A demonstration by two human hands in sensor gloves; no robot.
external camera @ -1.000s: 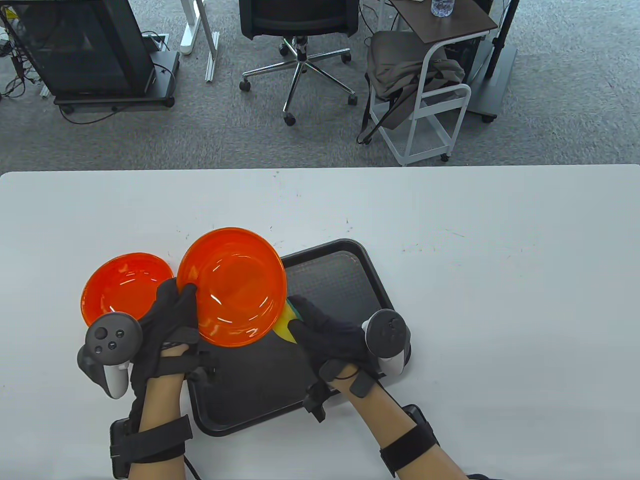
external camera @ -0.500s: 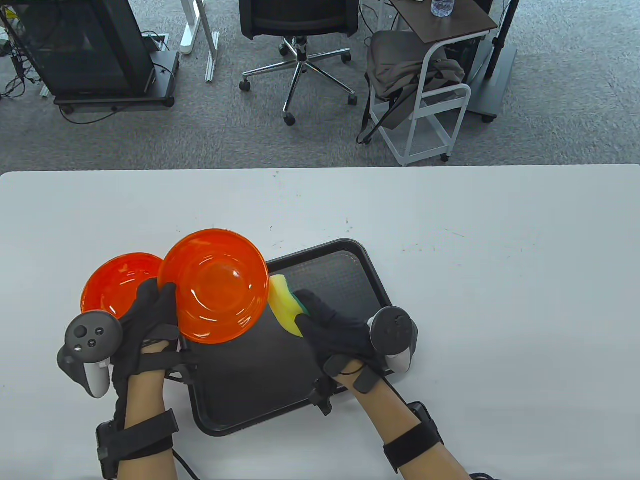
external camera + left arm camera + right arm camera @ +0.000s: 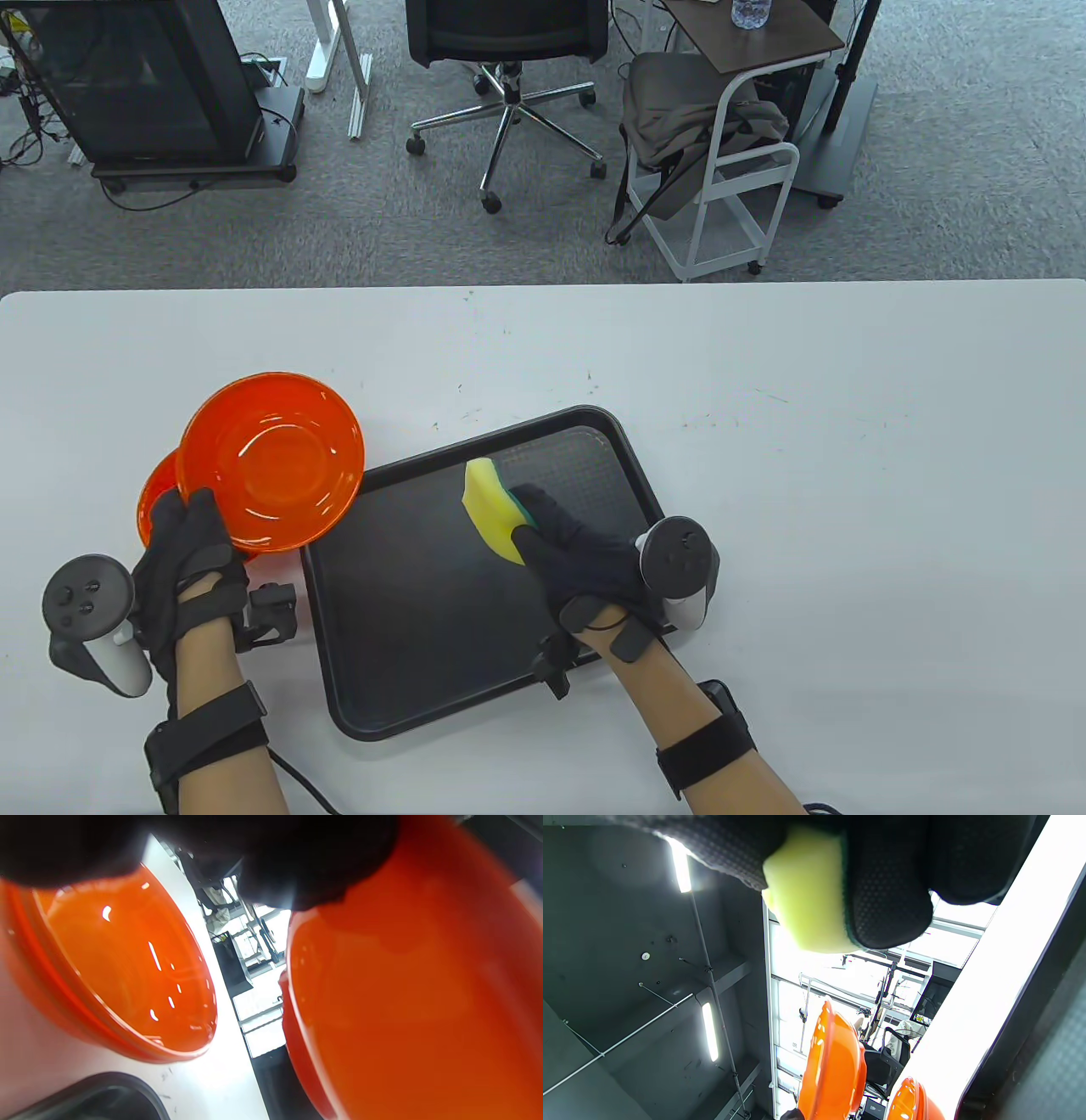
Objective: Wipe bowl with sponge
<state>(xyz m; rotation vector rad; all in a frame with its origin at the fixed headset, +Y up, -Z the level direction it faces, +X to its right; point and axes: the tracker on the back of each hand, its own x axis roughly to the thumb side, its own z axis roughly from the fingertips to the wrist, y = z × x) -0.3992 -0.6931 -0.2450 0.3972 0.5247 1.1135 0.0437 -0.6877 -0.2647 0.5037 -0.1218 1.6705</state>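
Right hand [image 3: 585,560], lower centre of table view, pinches the yellow sponge [image 3: 492,509] over the black tray [image 3: 407,645], well apart from the bowl [image 3: 271,463] at centre-left, which the left hand [image 3: 182,552] grips by its near rim, tilted, above a second orange bowl [image 3: 157,501]. Sponge and bowl aren't touching, so I judge wiping either done or paused; can't tell which. Left wrist view shows both bowls apart; table view has them overlapping.
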